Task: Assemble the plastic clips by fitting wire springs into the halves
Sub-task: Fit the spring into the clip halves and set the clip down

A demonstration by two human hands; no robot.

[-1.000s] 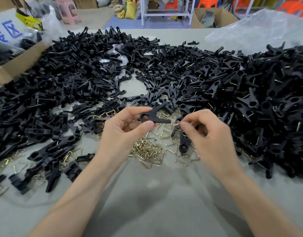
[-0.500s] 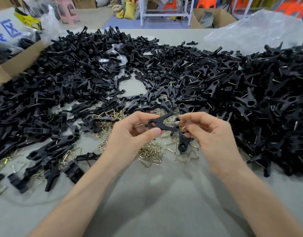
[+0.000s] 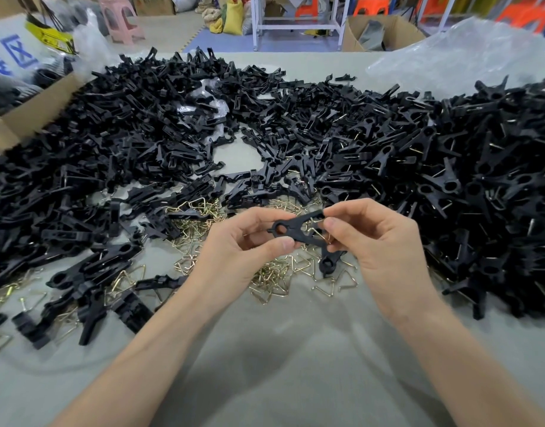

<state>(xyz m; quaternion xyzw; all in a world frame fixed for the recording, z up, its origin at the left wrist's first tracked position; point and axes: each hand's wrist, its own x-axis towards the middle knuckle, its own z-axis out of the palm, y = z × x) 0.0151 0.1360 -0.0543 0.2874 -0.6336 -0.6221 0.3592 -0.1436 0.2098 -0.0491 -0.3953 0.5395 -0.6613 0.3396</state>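
Left hand (image 3: 234,251): clamped on the clip half (image 3: 296,231), thumb below and fingers above, close to the ring end.
Right hand (image 3: 385,251): fingertips pinched together at the forked end of that same half, on a wire spring (image 3: 316,232); lower fingers seem to trap a second half (image 3: 328,263), which hangs down toward the table (image 3: 265,365).
Place of the work: held in the air above the loose brass springs (image 3: 274,272), between the pile of black halves (image 3: 135,143) on the left and the heap of sprung clips (image 3: 480,186) on the right.
Step, by judgement: working a leg of the spring into the held half.
Risk, slip: may snap out of the pinch and jump into the heaps; cause, a leg only part-way into its slot.
Risk, misfit: may seat crooked; cause, the half twisting in the left grip.
Risk, drop: hanging half looks loosely held and may fall among the springs; cause, a shift of the right fingers.
Risk, mixing: could pass as finished if dropped on the right without a spring.
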